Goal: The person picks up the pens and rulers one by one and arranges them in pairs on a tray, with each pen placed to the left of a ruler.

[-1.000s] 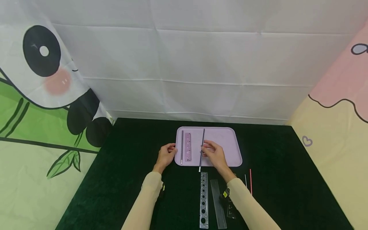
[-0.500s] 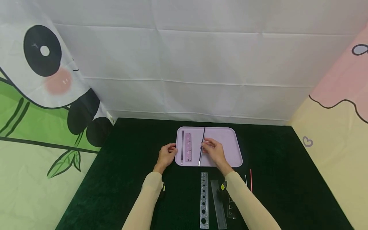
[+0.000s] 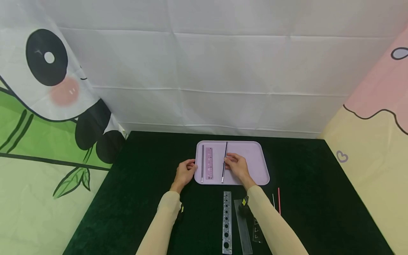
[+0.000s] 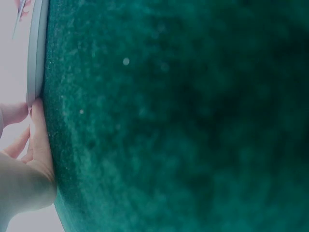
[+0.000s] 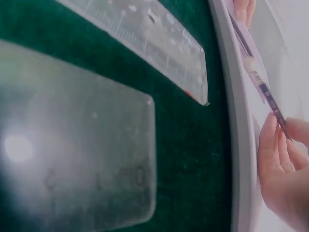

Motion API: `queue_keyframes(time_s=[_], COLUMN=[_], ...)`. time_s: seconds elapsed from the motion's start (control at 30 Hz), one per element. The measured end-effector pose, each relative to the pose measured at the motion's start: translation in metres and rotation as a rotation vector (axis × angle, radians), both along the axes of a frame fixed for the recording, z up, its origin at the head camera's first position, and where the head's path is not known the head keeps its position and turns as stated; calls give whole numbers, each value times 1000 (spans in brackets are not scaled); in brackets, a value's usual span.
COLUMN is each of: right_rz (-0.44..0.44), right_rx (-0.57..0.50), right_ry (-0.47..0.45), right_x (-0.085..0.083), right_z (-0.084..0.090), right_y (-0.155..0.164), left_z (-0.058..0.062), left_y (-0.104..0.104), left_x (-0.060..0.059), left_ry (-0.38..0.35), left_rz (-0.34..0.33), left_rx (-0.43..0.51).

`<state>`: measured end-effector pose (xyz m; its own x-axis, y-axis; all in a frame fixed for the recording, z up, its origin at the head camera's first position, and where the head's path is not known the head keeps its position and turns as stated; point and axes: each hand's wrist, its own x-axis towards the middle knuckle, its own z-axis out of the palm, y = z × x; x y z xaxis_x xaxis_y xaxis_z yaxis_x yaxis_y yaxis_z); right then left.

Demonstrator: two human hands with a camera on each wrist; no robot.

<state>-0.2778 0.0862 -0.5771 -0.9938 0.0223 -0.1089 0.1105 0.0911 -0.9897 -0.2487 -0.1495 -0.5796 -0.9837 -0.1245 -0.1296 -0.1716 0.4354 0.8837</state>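
Observation:
A pale pink tray [image 3: 255, 166] lies on the dark green cloth. On it lie a thin dark pen [image 3: 202, 161] and a pink ruler [image 3: 209, 163] at the left. My right hand [image 3: 237, 166] pinches a second dark pen [image 3: 224, 166] over the tray's middle, with the pen lying along the tray; the right wrist view shows the fingers [image 5: 273, 159] round this pen [image 5: 263, 92]. My left hand [image 3: 185, 171] holds the tray's left edge, with its fingers [image 4: 38, 140] against the tray rim [image 4: 37, 53].
In front of the tray lie a clear ruler with holes [image 3: 226, 222], a plain clear ruler [image 3: 243, 226], a small clear triangle [image 3: 256, 230] and thin white and red sticks [image 3: 278, 201]. Printed curtains wall the table at the back and sides.
My right hand has slid the dark pen farther onto the tray; its near end, which overhung the front rim, now lies inside. The left hand has stayed at the tray's edge.

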Motion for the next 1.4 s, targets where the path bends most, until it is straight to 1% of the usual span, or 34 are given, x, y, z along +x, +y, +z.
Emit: queue_keyframes(time_s=[0.2, 0.47, 0.63, 0.83, 1.1, 1.4], right_rz=[21, 24, 28, 37, 41, 16], right_rx=[57, 177, 235, 294, 329, 458], right_ry=[-16, -27, -32, -14, -8, 33], right_x=[-5, -5, -7, -9, -10, -9], right_z=[1, 7, 7, 10, 13, 15], right_y=[-5, -11, -16, -21, -26, -30], left_z=[0, 0, 1, 0, -1, -1], left_y=[0, 0, -1, -1, 0, 1], left_x=[1, 2, 2, 3, 2, -1], left_ry=[0, -6, 6, 9, 18, 31], left_rz=[2, -1, -1, -1, -1, -3], left_rx=[-10, -12, -14, -18, -15, -21])
